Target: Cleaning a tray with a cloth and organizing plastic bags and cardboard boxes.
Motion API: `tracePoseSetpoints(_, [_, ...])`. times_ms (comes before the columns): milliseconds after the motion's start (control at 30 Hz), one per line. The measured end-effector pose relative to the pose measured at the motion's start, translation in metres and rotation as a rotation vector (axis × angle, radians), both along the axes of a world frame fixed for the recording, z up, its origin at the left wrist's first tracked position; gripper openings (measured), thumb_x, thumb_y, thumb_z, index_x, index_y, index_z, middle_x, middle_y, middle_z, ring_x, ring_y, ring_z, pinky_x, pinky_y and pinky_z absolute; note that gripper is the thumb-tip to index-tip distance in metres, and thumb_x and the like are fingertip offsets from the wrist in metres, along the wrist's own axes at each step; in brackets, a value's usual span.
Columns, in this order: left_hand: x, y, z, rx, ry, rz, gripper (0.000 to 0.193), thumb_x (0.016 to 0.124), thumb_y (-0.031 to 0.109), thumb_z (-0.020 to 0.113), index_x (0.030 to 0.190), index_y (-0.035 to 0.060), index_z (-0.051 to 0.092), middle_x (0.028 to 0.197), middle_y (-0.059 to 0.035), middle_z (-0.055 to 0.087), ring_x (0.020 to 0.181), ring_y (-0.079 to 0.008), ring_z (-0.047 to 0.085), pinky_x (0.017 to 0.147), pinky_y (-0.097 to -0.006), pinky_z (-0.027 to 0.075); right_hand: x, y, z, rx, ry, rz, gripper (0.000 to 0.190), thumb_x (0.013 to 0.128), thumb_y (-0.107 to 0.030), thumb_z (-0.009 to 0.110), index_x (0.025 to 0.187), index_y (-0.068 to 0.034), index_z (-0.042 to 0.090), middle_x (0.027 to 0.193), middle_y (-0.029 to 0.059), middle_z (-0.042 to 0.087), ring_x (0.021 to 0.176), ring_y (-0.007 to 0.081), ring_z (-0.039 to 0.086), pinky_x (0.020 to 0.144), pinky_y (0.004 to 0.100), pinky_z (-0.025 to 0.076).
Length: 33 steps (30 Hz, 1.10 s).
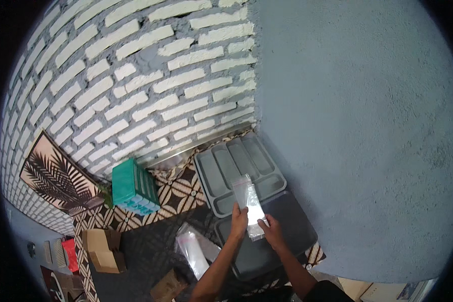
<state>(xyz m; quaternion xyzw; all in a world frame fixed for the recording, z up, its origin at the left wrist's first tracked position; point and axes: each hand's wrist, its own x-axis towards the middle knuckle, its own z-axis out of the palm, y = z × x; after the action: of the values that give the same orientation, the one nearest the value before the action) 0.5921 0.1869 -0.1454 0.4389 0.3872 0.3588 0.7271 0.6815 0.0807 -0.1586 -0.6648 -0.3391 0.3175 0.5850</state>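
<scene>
Both hands grip a stack of clear plastic sleeves (252,204) that catches bright glare. My left hand (239,221) holds its left edge, thumb on top. On the opposite edge, lower down, is my right hand (272,231). The stack's far end overlaps a grey compartment tray (207,179) whose visible compartments hold nothing. Beneath my hands lies a dark grey flat tray (294,230). Left of my left forearm, a second bundle of clear plastic sleeves (194,251) rests on the dark table cover (147,251), partly hidden by the arm.
An open cardboard box (104,251) stands at the left, and another brown cardboard piece (168,285) lies near the front. A teal drawer unit (134,187) sits by the white brick wall (147,102). A grey wall (355,132) bounds the right side.
</scene>
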Motion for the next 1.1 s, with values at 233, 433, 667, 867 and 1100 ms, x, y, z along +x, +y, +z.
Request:
tracePoseSetpoints(233, [0.09,0.081,0.028,0.082,0.003,-0.063,0.046,0.091,0.004,0.049,0.134,-0.004,0.038,0.115,-0.0086,0.054,0.097,-0.0126,0.049,0.085,-0.0248,0.041,0.102,0.087,0.016,-0.061,0.045,-0.059,0.023,0.089,-0.021,0.063,0.102,-0.001,0.063,0.08,0.0013,0.061,0.064,0.005,0.052,0.052,0.0239,0.042])
tracePoseSetpoints(433, [0.108,0.125,-0.022,0.165,0.169,0.002,0.055,0.092,0.014,0.051,0.142,0.0054,0.03,0.129,-0.0104,0.047,0.106,-0.0177,0.052,0.087,-0.033,0.046,0.186,0.184,-0.017,-0.22,-0.135,0.041,0.027,0.083,-0.017,0.067,0.102,0.001,0.063,0.083,0.0083,0.066,0.065,0.0172,0.06,0.059,0.0312,0.048])
tracePoseSetpoints(667, [0.063,0.095,-0.008,0.173,0.065,-0.011,0.051,0.093,0.009,0.049,0.142,0.0091,0.034,0.128,-0.0097,0.05,0.105,-0.0195,0.056,0.086,-0.0325,0.047,0.187,0.225,-0.011,-0.301,-0.569,-0.059,0.035,0.079,-0.015,0.07,0.107,0.003,0.06,0.096,0.0238,0.065,0.091,0.0396,0.064,0.082,0.0425,0.05])
tracePoseSetpoints(867, [0.014,0.083,0.0,0.178,0.071,0.022,0.049,0.093,0.007,0.049,0.14,0.0073,0.036,0.124,-0.0096,0.052,0.102,-0.0187,0.057,0.085,-0.0304,0.046,0.158,0.203,0.038,-0.402,-0.852,-0.018,0.025,0.086,-0.017,0.063,0.106,-0.002,0.061,0.1,0.0188,0.065,0.108,0.035,0.055,0.089,0.0454,0.045])
tracePoseSetpoints(1100, [-0.015,0.061,0.002,0.202,0.073,0.078,0.045,0.094,0.012,0.054,0.137,0.0074,0.039,0.117,-0.0087,0.057,0.1,-0.0186,0.059,0.081,-0.0305,0.047,0.154,0.168,0.03,-0.558,-1.104,0.259,0.025,0.092,-0.026,0.055,0.089,-0.007,0.071,0.103,0.013,0.064,0.116,0.033,0.046,0.102,0.0627,0.026])
